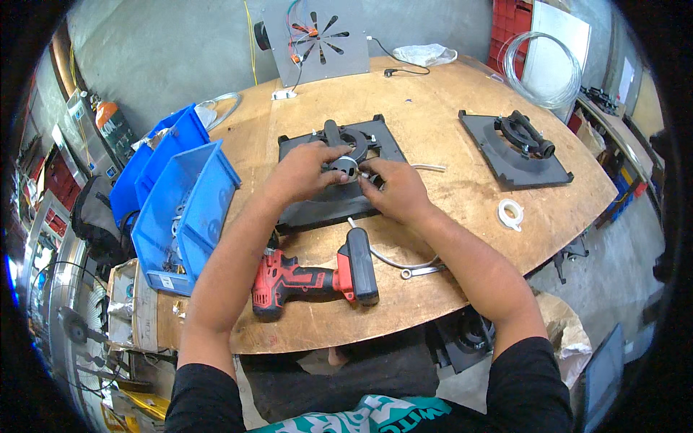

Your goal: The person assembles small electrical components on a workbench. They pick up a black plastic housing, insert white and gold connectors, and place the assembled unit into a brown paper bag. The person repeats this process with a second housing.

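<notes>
A black square plate (310, 211) lies on the table before me, with a black ring-shaped casting (354, 138) and small fittings on its top. Over the plate's middle, my left hand (309, 172) grips a small round silvery metal part (346, 167) between thumb and fingers. My right hand (395, 189) pinches at the right side of that part; a small dark piece shows at its fingertips, too hidden to name. Beside the right hand, a thin pale tube (430, 167) sticks out over the plate's right side.
Nearest me lies a red and black cordless drill (303, 280), beside a wrench (421, 272) and a thin hose (390, 258). Blue bins (162, 234) stand at the left. Rightward are a second black plate assembly (516, 151) and a white tape roll (510, 214). A grey metal panel (317, 43) stands behind.
</notes>
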